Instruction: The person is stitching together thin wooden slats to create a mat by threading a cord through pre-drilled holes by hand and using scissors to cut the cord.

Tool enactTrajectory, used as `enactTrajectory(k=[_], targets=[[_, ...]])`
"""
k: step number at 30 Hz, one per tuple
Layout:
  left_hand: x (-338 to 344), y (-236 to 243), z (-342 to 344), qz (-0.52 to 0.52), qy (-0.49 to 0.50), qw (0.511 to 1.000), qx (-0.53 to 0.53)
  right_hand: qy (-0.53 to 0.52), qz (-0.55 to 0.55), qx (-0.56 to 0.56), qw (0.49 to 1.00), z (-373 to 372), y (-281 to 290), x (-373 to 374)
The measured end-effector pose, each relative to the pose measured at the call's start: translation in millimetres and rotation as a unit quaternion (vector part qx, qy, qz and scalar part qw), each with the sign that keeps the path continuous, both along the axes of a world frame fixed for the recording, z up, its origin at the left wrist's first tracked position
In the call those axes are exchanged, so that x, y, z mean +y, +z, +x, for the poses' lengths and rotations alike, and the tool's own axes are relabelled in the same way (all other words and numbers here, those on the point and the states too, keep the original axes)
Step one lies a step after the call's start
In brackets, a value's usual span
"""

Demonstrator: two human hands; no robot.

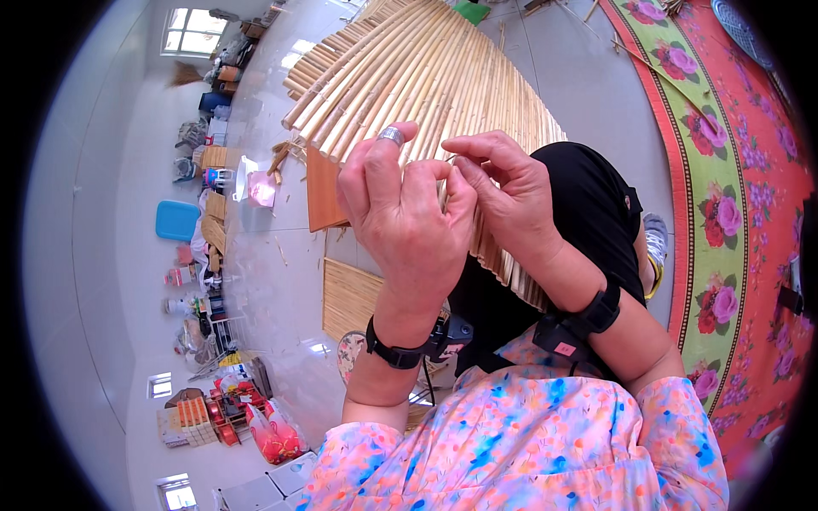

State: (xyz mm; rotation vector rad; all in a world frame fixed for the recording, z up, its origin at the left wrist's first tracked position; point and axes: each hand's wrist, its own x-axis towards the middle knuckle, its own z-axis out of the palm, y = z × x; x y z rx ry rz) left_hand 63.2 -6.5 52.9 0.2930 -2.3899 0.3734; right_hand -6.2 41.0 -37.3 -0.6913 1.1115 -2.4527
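A mat of pale round cane sticks (443, 81), bound side by side, slants across my lap. My left hand (400, 213) is closed over its near part, fingers bent around the sticks, with a silver metal band on one finger. Just to its right, my right hand (503, 196) pinches a thin line, perhaps thread or wire, at the mat, its index finger and thumb close to my left fingertips. The exact fingertip contact is too small to tell. The mat continues below both hands beside my dark-trousered knee (584, 170).
A wooden board (325, 192) lies under the mat. A flat slatted panel (349, 294), cane scraps and a pink item (261, 189) are on the tiled floor (281, 238). Household clutter lines the left wall. A red and green floral cloth (716, 221) spreads along the right.
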Motion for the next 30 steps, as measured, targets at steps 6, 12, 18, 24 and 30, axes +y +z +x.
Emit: enactTrajectory(k=[6, 12, 18, 24, 30], targets=[[-0.3, 0.1, 0.4, 0.001, 0.0, 1.0, 0.003, 0.003, -0.018, 0.005, 1.0, -2.1, -1.0, -0.6], [-2.5, -0.9, 0.4, 0.0, -0.006, 1.0, 0.007, 0.002, -0.027, 0.006, 1.0, -3.1, 0.0, -1.4], [-3.3, -1.7, 1.6, 0.005, 0.0, 1.0, 0.008, -0.012, -0.021, 0.037, 0.999, -4.4, -1.7, -2.8], [-4.4, -2.0, 2.0, 0.002, -0.001, 1.0, 0.008, -0.01, -0.003, 0.036, 0.999, -4.7, -2.8, -3.9], [-4.0, -1.0, 2.8, 0.0, 0.001, 1.0, 0.002, -0.002, 0.008, 0.03, 1.0, -5.1, -1.2, -2.0]])
